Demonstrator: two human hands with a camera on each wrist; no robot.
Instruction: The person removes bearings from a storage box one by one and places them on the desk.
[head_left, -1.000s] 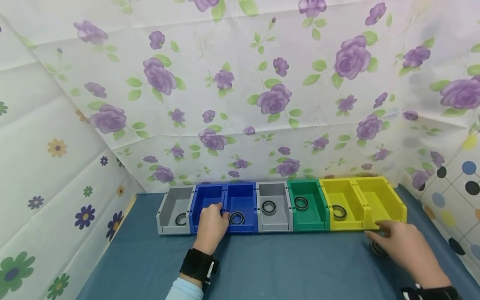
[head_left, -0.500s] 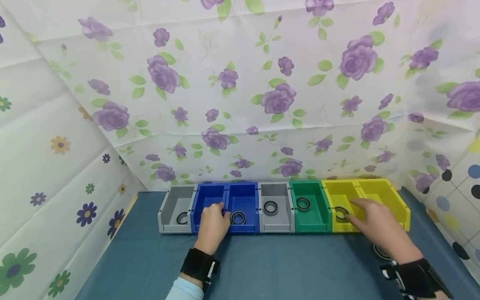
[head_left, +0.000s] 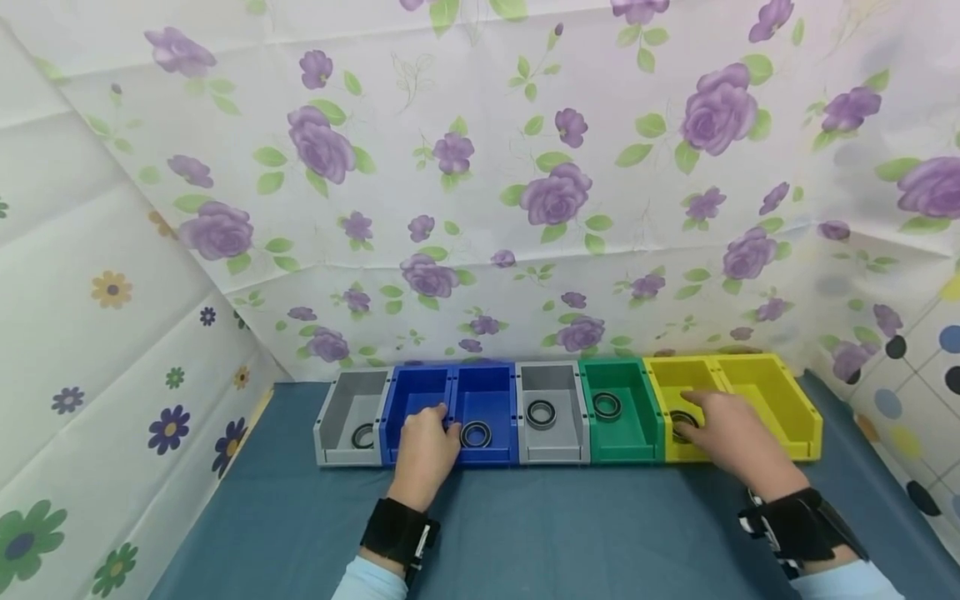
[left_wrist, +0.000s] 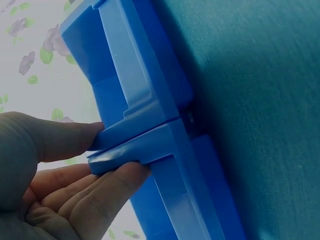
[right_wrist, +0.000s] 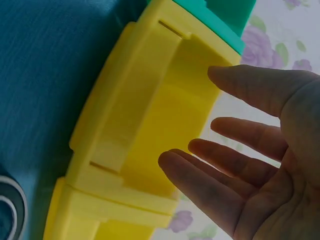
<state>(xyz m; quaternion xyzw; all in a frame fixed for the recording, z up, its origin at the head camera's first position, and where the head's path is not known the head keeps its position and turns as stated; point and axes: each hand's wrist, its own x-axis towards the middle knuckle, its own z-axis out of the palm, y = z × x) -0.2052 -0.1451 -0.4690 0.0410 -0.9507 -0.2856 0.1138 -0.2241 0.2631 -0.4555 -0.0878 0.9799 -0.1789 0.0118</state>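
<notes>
Right hand (head_left: 733, 435) moved over yellow bin (head_left: 686, 452), splayed; left hand (head_left: 425, 450) pinches blue bin edges (left_wrist: 136, 127)

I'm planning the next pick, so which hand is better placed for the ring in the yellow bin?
Probably the right hand: its open fingers reach over that yellow bin, near the ring. The left hand is farther away, pinching the blue bins' adjoining walls.

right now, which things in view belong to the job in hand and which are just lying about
Likely in the job:
left hand, pinching the blue bins where they meet
right hand, over a yellow bin
ring in that bin

Apparently just lying about:
grey bins and green bin, untouched
ring on the cloth
floral sheet
</notes>
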